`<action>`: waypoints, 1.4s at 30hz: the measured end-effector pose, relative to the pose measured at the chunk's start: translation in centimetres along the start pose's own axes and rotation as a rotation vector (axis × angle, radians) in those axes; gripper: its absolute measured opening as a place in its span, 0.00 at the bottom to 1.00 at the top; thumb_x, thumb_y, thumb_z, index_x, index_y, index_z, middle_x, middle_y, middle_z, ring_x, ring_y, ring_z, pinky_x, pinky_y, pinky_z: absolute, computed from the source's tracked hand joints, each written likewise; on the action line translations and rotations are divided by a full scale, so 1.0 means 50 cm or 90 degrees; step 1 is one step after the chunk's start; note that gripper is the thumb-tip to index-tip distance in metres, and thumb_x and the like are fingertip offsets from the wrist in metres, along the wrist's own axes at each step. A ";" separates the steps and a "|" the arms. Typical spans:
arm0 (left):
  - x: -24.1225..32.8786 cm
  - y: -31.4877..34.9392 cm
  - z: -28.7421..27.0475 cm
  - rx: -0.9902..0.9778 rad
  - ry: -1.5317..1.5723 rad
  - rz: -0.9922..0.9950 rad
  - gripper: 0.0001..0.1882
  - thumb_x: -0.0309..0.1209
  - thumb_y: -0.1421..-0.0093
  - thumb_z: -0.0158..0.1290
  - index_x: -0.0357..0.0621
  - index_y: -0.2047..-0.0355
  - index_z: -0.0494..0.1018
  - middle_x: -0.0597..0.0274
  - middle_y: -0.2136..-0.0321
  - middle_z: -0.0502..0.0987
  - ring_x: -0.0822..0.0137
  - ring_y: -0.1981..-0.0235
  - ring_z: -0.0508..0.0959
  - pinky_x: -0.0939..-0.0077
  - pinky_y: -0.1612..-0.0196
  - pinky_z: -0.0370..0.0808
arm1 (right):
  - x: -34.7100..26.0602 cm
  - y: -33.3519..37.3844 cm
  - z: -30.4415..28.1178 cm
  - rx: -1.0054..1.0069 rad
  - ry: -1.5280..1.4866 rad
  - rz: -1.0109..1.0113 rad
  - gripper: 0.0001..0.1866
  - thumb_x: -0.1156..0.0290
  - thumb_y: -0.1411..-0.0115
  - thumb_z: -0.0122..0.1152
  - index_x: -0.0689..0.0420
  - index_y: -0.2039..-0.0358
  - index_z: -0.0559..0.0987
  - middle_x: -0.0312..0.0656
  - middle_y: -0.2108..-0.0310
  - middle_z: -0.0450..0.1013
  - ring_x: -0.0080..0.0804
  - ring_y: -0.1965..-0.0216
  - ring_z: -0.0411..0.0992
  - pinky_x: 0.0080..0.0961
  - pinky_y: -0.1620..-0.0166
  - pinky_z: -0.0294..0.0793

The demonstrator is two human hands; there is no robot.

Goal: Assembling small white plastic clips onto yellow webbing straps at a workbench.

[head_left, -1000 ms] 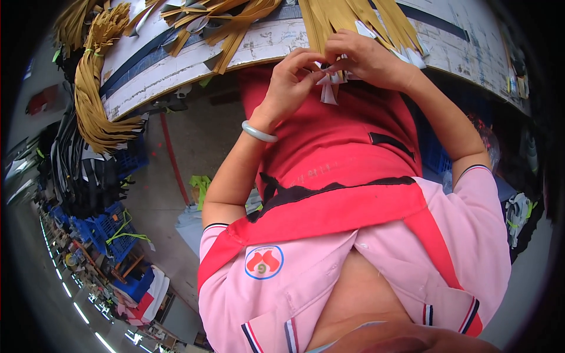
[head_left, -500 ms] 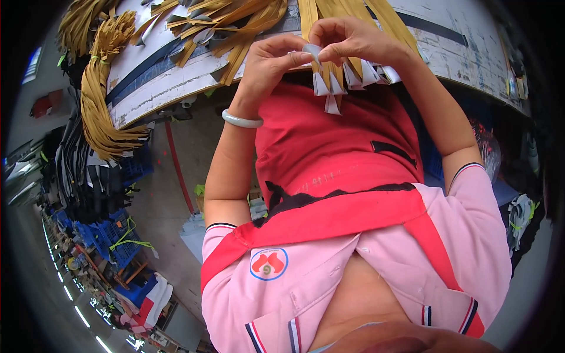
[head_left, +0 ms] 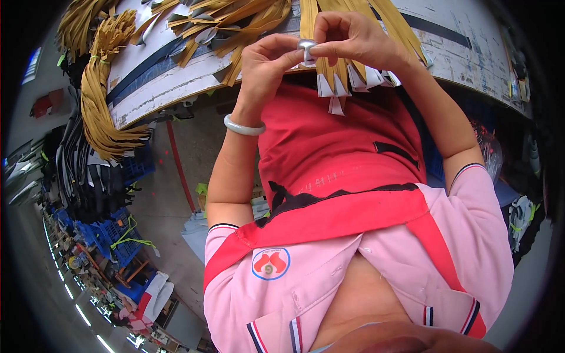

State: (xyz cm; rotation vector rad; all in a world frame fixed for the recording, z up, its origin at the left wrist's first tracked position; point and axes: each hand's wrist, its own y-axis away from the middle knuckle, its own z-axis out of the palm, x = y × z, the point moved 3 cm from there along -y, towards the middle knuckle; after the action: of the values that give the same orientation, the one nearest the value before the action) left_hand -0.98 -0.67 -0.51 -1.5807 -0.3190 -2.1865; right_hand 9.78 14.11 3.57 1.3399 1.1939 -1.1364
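At the table's near edge, my left hand [head_left: 269, 62] and my right hand [head_left: 358, 42] meet with fingertips pinched. Between them is a small grey-white end piece [head_left: 307, 47], bent into a curve; it looks like the tip of one of the strips. Mustard-yellow strips [head_left: 309, 20] run from the far side of the table toward me, passing beneath my right hand. Several of their folded grey-white ends [head_left: 333, 87] hang over the edge in front of my red apron. My fingers partly cover the held piece.
More yellow strips with grey ends [head_left: 235, 29] lie loose on the worn white tabletop [head_left: 170, 97]. A tied yellow bundle [head_left: 97, 94] droops over the left edge, beside hanging black strips [head_left: 73, 170]. Blue crates [head_left: 120, 235] stand on the floor at left.
The held end piece has turned from a pointed flap into a rounded, bent curve between my fingertips. Both hands have shifted only slightly, and the hanging ends have swung a little to the right.
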 end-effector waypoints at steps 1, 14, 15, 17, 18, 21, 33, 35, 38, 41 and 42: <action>0.005 0.001 0.002 0.039 -0.017 0.031 0.06 0.19 0.43 0.60 0.33 0.65 0.78 0.59 0.69 0.81 0.73 0.68 0.81 0.79 0.61 0.80 | -0.004 -0.001 0.004 0.042 0.031 -0.025 0.07 0.74 0.40 0.63 0.60 0.69 0.73 0.33 0.73 0.73 0.17 0.73 0.70 0.14 0.69 0.71; 0.015 0.008 0.022 0.098 -0.145 0.134 0.06 0.17 0.41 0.56 0.35 0.63 0.77 0.64 0.70 0.75 0.71 0.68 0.80 0.80 0.66 0.83 | 0.080 0.001 0.006 0.254 0.080 -0.195 0.06 0.73 0.36 0.59 0.62 0.60 0.76 0.33 0.69 0.73 0.18 0.68 0.73 0.16 0.63 0.75; 0.015 0.004 0.009 0.087 -0.210 0.144 0.06 0.18 0.41 0.55 0.35 0.63 0.78 0.64 0.69 0.74 0.71 0.68 0.80 0.79 0.66 0.83 | 0.075 0.004 0.008 0.230 0.073 -0.189 0.07 0.72 0.36 0.60 0.61 0.59 0.76 0.33 0.69 0.73 0.17 0.68 0.73 0.15 0.63 0.75; 0.013 0.009 -0.013 0.038 -0.227 0.160 0.04 0.18 0.41 0.55 0.35 0.66 0.78 0.63 0.68 0.75 0.72 0.69 0.80 0.81 0.68 0.82 | 0.077 0.006 0.017 0.203 0.053 -0.196 0.11 0.69 0.35 0.60 0.62 0.57 0.76 0.34 0.68 0.74 0.17 0.67 0.73 0.15 0.62 0.75; 0.015 0.012 -0.016 0.013 -0.255 0.154 0.04 0.17 0.39 0.54 0.34 0.65 0.77 0.63 0.65 0.75 0.73 0.68 0.80 0.82 0.68 0.81 | 0.064 0.009 0.024 0.198 0.032 -0.163 0.11 0.67 0.35 0.59 0.62 0.57 0.76 0.34 0.68 0.74 0.17 0.67 0.74 0.15 0.62 0.75; 0.024 0.010 0.000 0.006 -0.313 0.177 0.03 0.16 0.42 0.54 0.33 0.68 0.76 0.60 0.69 0.76 0.72 0.73 0.79 0.81 0.72 0.78 | 0.057 0.018 0.028 0.215 -0.002 -0.118 0.13 0.63 0.33 0.56 0.62 0.61 0.77 0.34 0.73 0.74 0.17 0.70 0.74 0.16 0.64 0.75; 0.019 0.021 0.028 -0.028 -0.605 0.298 0.05 0.16 0.45 0.55 0.36 0.69 0.74 0.57 0.75 0.70 0.64 0.76 0.74 0.73 0.73 0.70 | 0.047 0.016 0.034 0.207 0.065 -0.102 0.14 0.62 0.36 0.61 0.62 0.70 0.78 0.33 0.75 0.74 0.17 0.72 0.72 0.16 0.66 0.72; 0.022 0.028 0.019 -0.025 -0.599 0.284 0.04 0.16 0.44 0.54 0.36 0.70 0.73 0.58 0.76 0.71 0.65 0.76 0.75 0.74 0.73 0.71 | 0.060 0.013 0.002 0.264 0.202 0.009 0.12 0.62 0.36 0.61 0.58 0.68 0.78 0.30 0.76 0.71 0.14 0.72 0.67 0.15 0.67 0.68; 0.022 0.046 -0.040 0.055 -0.486 0.221 0.02 0.21 0.39 0.54 0.36 0.69 0.72 0.60 0.76 0.74 0.67 0.77 0.77 0.75 0.73 0.73 | 0.097 0.029 -0.063 0.439 0.127 0.104 0.12 0.63 0.36 0.61 0.57 0.71 0.76 0.29 0.79 0.69 0.14 0.76 0.66 0.14 0.73 0.65; 0.038 0.065 -0.114 0.233 -0.244 0.154 0.06 0.27 0.34 0.52 0.37 0.67 0.71 0.64 0.77 0.73 0.73 0.79 0.77 0.78 0.74 0.75 | 0.145 0.075 -0.144 0.506 0.101 0.005 0.11 0.65 0.36 0.60 0.56 0.73 0.74 0.29 0.80 0.68 0.14 0.81 0.64 0.14 0.78 0.63; 0.045 0.074 -0.159 0.300 -0.184 0.154 0.05 0.27 0.34 0.51 0.37 0.65 0.71 0.63 0.76 0.74 0.72 0.78 0.77 0.77 0.74 0.77 | 0.134 0.079 -0.139 0.479 0.072 0.026 0.11 0.65 0.36 0.60 0.56 0.73 0.74 0.29 0.80 0.69 0.14 0.81 0.64 0.14 0.78 0.64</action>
State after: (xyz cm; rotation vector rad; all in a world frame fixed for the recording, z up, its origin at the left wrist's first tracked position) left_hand -6.58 -7.74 -1.18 -1.5594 -0.6402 -1.5573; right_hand 14.52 21.44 -2.15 1.9938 0.8249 -1.5774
